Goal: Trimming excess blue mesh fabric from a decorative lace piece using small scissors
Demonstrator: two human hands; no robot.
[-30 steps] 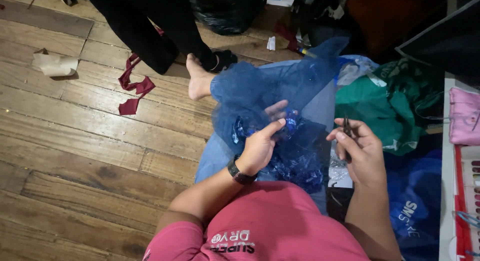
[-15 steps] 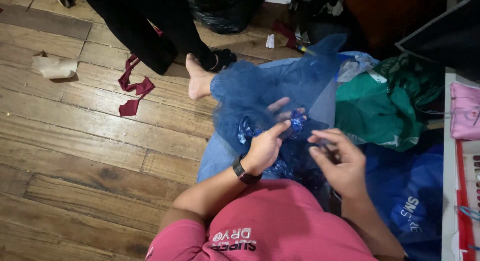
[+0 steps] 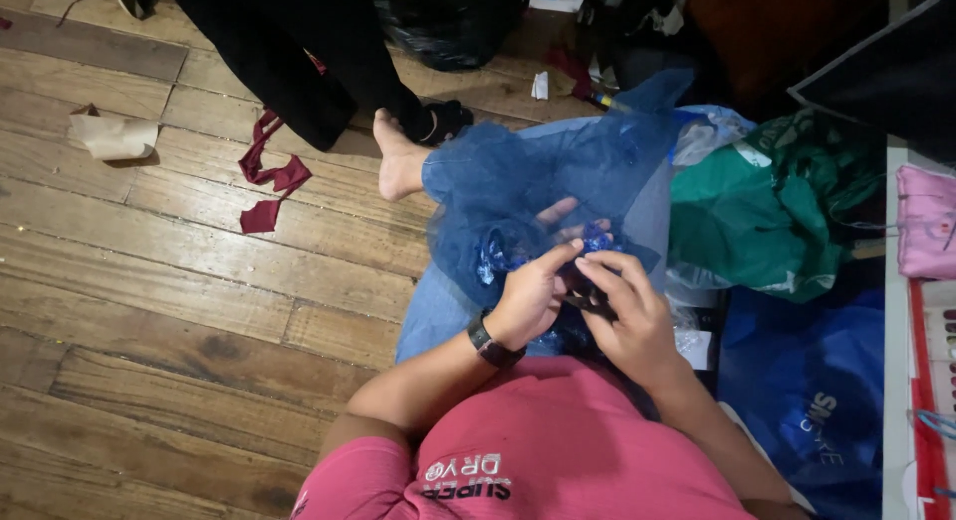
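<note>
- The blue net fabric (image 3: 518, 181) lies bunched over the person's lap and outstretched leg, so the part being worked sits right under the eyes, at the centre of the view.
- The left hand (image 3: 528, 296) is closed on a fold of the net, thumb and fingers pinching it up; a few fingers show through the mesh from beneath, apparently to hold the cloth taut.
- The right hand (image 3: 627, 316) meets it at 3 o'clock, fingers curled on the same spot near some shiny blue trim (image 3: 596, 239) (whether it holds a small tool I cannot tell).
- The bare foot (image 3: 396, 161) pokes out of the net at 10 o'clock, resting on the wooden floor (image 3: 149, 311).
- Dark red scraps (image 3: 271, 176) lie farther at 10 o'clock, well apart.
- A green cloth heap (image 3: 767, 211) sits at 2 o'clock, pushed aside within reach.
</note>
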